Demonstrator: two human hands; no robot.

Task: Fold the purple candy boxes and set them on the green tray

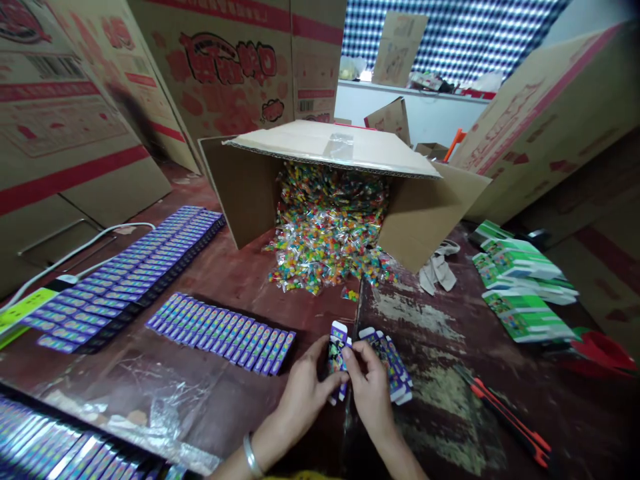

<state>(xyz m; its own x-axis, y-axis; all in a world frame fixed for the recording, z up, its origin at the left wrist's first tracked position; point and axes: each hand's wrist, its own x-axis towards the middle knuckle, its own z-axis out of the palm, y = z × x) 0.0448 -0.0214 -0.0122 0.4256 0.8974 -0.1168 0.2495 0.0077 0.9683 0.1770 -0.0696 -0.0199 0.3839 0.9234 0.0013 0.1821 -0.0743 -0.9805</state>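
Between my two hands is a small purple box [338,353] with its white-edged top flap standing up. My left hand [309,381] grips its left side, thumb across the lower front. At the box's right edge, the thumb and fingers of my right hand [369,379] pinch it. Just right of that hand lies a small fanned stack of similar flat purple cartons [395,373]. Ahead, small bags of multicoloured candies [325,233] spill from a large cardboard box [430,220] lying on its side. Left of my hands runs a row of purple boxes [225,333].
More purple boxes [135,273] stand in long rows at left, beside a yellow-green power strip [25,313]. Green-and-white packs [525,287], red scissors [605,352] and a red-and-black utility knife [510,413] lie at right. Tall cartons [240,80] rise behind.
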